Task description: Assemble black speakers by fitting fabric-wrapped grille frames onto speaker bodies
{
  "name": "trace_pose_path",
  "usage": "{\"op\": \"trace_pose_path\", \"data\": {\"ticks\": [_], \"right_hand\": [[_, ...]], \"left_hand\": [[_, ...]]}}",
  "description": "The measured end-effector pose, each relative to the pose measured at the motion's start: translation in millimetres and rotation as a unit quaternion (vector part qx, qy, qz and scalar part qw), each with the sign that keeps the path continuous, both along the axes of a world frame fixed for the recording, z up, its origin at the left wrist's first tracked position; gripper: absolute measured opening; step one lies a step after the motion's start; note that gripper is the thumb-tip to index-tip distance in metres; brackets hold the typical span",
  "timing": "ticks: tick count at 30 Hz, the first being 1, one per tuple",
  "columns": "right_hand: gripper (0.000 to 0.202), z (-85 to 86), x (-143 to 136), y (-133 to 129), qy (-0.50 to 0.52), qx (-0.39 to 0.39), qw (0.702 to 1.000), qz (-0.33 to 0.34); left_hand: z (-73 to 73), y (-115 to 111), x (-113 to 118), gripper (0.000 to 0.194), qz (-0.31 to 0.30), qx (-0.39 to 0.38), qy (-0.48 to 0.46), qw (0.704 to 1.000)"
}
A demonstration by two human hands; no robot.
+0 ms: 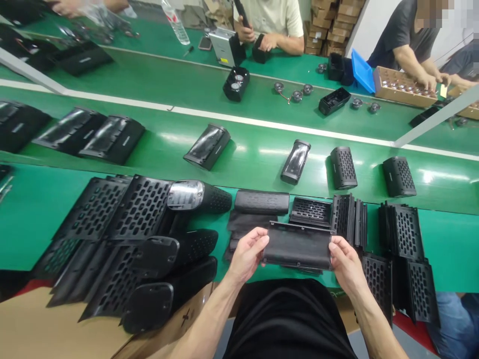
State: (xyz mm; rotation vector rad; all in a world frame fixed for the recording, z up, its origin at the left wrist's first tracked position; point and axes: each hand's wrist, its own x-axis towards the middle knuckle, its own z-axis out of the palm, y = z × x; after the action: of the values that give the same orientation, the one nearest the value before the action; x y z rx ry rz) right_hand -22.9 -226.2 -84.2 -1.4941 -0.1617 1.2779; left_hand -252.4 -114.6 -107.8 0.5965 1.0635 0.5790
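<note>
A black rectangular panel (297, 246) is held level above the near edge of the green table, small tabs along its long edges. My left hand (250, 253) pinches its left end between thumb and fingers. At the panel's right end, my right hand (345, 262) grips it the same way. Just behind the panel lie a stack of dark sheets (243, 220), a rounded black cover (262, 201) and a slotted black shell (310, 211).
Slotted grilles (140, 207) and long black housings (168, 254) pile up at left; more grilles (407, 232) stand at right. Black speaker boxes (207, 147) sit on the green conveyor (254, 149). Across it, people work beside a carton (402, 87) and a bottle (175, 22).
</note>
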Motion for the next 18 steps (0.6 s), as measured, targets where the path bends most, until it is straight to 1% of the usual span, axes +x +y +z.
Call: {"op": "trace_pose_path", "data": {"ticks": [2,5,7,10,16,18], "right_hand": [[0.044,-0.6,2,5,0.014,-0.002,1.0,0.0],[0.046,-3.5,4,13,0.024,-0.016,0.999,-0.019],[0.049,-5.2,6,19,0.023,-0.023,0.999,-0.033],[0.051,-5.9,8,27,0.026,-0.025,0.999,-0.033],[0.051,-7.3,14,39,0.021,-0.031,0.999,-0.019],[0.05,-8.6,18,45,0.015,-0.018,1.0,-0.007]], "left_hand": [[2.2,5,4,0.051,0.008,-0.014,-0.016,1.0],[4.6,14,11,0.051,0.012,-0.028,-0.032,0.999],[5.3,20,15,0.05,0.014,-0.033,-0.039,0.999],[4.9,27,21,0.048,0.021,-0.033,-0.043,0.998],[-0.2,35,21,0.045,0.025,-0.032,-0.069,0.997],[-5.6,42,20,0.046,0.03,-0.059,-0.097,0.993]]}}
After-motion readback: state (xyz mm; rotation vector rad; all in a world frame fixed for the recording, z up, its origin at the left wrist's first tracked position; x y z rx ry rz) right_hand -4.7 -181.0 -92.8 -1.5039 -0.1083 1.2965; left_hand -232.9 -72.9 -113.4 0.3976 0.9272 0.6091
